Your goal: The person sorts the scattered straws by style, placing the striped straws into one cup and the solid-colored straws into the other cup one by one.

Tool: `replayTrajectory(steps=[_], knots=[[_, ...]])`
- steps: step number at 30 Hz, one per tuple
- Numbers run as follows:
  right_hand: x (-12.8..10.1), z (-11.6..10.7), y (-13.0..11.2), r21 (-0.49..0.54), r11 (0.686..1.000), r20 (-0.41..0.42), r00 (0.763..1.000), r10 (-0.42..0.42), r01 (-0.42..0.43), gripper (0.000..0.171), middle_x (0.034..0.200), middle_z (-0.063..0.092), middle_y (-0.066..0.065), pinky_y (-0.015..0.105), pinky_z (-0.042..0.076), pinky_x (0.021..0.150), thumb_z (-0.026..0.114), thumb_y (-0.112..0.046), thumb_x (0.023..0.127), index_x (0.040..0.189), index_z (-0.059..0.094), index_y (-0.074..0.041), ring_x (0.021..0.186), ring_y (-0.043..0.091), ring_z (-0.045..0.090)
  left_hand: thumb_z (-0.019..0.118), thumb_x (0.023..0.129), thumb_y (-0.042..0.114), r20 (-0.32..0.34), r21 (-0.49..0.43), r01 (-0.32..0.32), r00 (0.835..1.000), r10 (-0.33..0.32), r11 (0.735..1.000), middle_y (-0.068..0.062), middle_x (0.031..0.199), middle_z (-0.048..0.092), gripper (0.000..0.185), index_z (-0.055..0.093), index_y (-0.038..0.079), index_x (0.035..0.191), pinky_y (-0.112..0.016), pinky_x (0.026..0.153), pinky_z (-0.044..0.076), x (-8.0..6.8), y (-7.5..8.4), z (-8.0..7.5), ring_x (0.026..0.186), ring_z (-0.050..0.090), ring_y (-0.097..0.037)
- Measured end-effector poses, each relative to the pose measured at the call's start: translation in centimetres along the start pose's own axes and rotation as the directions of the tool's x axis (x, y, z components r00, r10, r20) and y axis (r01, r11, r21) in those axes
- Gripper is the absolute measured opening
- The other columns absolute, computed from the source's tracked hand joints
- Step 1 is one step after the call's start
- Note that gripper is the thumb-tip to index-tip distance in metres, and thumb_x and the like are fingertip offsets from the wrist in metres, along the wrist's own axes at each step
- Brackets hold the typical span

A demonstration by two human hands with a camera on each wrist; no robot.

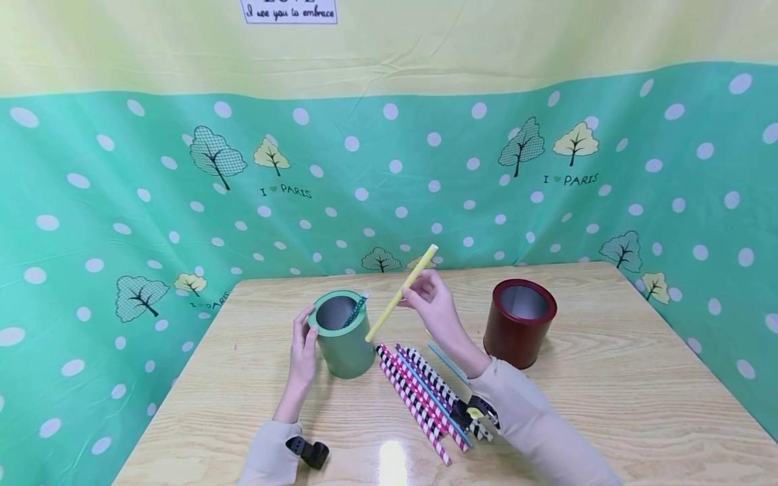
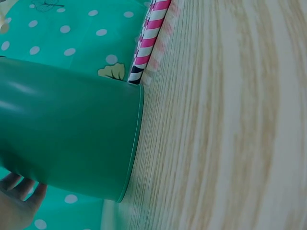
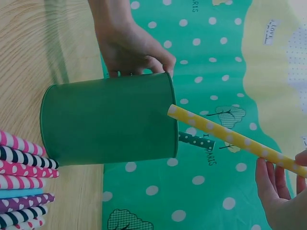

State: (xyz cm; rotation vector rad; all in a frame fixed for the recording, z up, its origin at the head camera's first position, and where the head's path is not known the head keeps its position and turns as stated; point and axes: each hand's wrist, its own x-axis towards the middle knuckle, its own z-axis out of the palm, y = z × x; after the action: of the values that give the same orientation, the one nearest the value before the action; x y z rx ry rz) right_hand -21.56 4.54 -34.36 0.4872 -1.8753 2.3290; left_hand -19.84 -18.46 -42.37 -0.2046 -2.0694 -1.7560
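A green can (image 1: 342,333) stands on the wooden table (image 1: 608,405) with a teal dotted straw (image 1: 354,310) leaning inside it. My left hand (image 1: 303,351) grips the can's left side, fingers curled over its rim (image 3: 139,52). My right hand (image 1: 433,307) pinches a yellow dotted straw (image 1: 402,292), held slanted in the air with its lower end beside the can's rim (image 3: 175,111). The can wall (image 2: 67,134) fills the left wrist view, with my fingertips (image 2: 19,191) at its far side.
Several striped and dotted straws (image 1: 419,395) lie in a bundle in front of the can, their ends near its base (image 3: 24,187). A dark red can (image 1: 520,320) stands to the right. A green dotted cloth backdrop (image 1: 121,202) surrounds the table.
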Motion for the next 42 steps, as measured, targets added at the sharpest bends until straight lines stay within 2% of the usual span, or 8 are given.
replayTrajectory(steps=[8, 11, 12, 15, 18, 19, 27, 42], knots=[[0.6, 0.8, -0.2, 0.047, 0.998, -0.022, 0.999, -0.029, 0.030, 0.022, 0.088, 0.051, 0.012, 0.035, 0.049, 0.079, 0.051, 0.009, 0.082, 0.101, 0.040, 0.007, 0.083, 0.019, 0.056, 0.032, 0.093, 0.004, -0.001, 0.005, 0.001, 1.000, -0.001, 1.000, -0.026, 0.134, 0.033, 0.039, 0.028, -0.004, 0.131, -0.050, 0.102, 0.021, 0.0, 0.1, 0.1, 0.125, 0.028, -0.037], [1.0, 0.8, 0.5, 0.074, 0.994, -0.020, 0.997, -0.075, 0.077, 0.022, 0.090, 0.051, 0.017, 0.036, 0.049, 0.079, 0.055, 0.003, 0.082, 0.098, 0.040, 0.006, 0.086, 0.025, 0.056, 0.032, 0.093, 0.005, 0.001, 0.009, 0.006, 1.000, -0.006, 1.000, -0.025, 0.135, 0.032, 0.040, 0.028, -0.004, 0.131, -0.051, 0.102, 0.021, 0.0, 0.1, 0.1, 0.126, 0.027, -0.037], [2.2, 0.2, 3.0, 0.095, 0.990, -0.008, 0.995, -0.102, 0.102, 0.022, 0.091, 0.052, 0.016, 0.035, 0.049, 0.079, 0.056, 0.000, 0.082, 0.099, 0.041, 0.004, 0.088, 0.025, 0.057, 0.032, 0.093, 0.005, 0.001, 0.012, 0.007, 1.000, -0.007, 1.000, -0.025, 0.135, 0.032, 0.040, 0.028, -0.004, 0.132, -0.051, 0.102, 0.021, 0.0, 0.1, 0.0, 0.126, 0.026, -0.037], [2.5, 0.3, 3.5, 0.116, 0.986, -0.003, 0.993, -0.118, 0.118, 0.024, 0.093, 0.052, 0.017, 0.035, 0.049, 0.080, 0.059, -0.005, 0.082, 0.097, 0.041, 0.002, 0.090, 0.027, 0.057, 0.031, 0.093, 0.005, 0.002, 0.013, 0.006, 1.000, -0.006, 1.000, -0.025, 0.135, 0.031, 0.041, 0.027, -0.004, 0.132, -0.051, 0.102, 0.020, 0.0, 0.1, 0.0, 0.127, 0.025, -0.038], [2.4, 0.7, 3.1, 0.107, 0.990, -0.017, 0.996, -0.089, 0.091, 0.022, 0.093, 0.052, 0.017, 0.034, 0.049, 0.080, 0.057, 0.000, 0.082, 0.097, 0.041, 0.004, 0.089, 0.027, 0.057, 0.031, 0.093, 0.005, 0.007, 0.015, -0.002, 1.000, 0.001, 1.000, -0.025, 0.136, 0.030, 0.041, 0.027, -0.005, 0.132, -0.051, 0.103, 0.019, 0.0, 0.1, 0.1, 0.127, 0.023, -0.038], [1.4, 1.3, 0.7, 0.089, 0.994, -0.035, 0.998, -0.061, 0.064, 0.023, 0.092, 0.051, 0.018, 0.034, 0.049, 0.080, 0.056, 0.002, 0.081, 0.097, 0.040, 0.006, 0.088, 0.028, 0.057, 0.031, 0.093, 0.004, 0.008, 0.015, -0.004, 1.000, 0.004, 1.000, -0.025, 0.136, 0.030, 0.041, 0.027, -0.005, 0.132, -0.051, 0.103, 0.019, 0.1, 0.1, 0.1, 0.127, 0.023, -0.038], [1.5, 2.1, 0.0, 0.071, 0.997, -0.040, 0.998, 0.047, -0.044, 0.024, 0.090, 0.052, 0.009, 0.031, 0.049, 0.080, 0.054, 0.010, 0.080, 0.102, 0.043, 0.008, 0.084, 0.017, 0.056, 0.031, 0.092, 0.004, 0.007, 0.016, -0.007, 1.000, 0.007, 1.000, -0.025, 0.135, 0.030, 0.041, 0.027, -0.005, 0.132, -0.051, 0.103, 0.019, 0.0, 0.1, 0.1, 0.127, 0.023, -0.038], [1.6, 2.3, 1.3, -0.026, 1.000, -0.011, 1.000, 0.008, -0.009, 0.027, 0.095, 0.057, 0.018, 0.032, 0.048, 0.081, 0.059, 0.004, 0.079, 0.104, 0.051, 0.005, 0.085, 0.018, 0.057, 0.031, 0.093, 0.003, -0.005, 0.019, -0.016, 1.000, 0.016, 1.000, -0.024, 0.136, 0.030, 0.041, 0.027, -0.005, 0.132, -0.049, 0.103, 0.018, -0.1, 0.1, 0.2, 0.128, 0.023, -0.037]])
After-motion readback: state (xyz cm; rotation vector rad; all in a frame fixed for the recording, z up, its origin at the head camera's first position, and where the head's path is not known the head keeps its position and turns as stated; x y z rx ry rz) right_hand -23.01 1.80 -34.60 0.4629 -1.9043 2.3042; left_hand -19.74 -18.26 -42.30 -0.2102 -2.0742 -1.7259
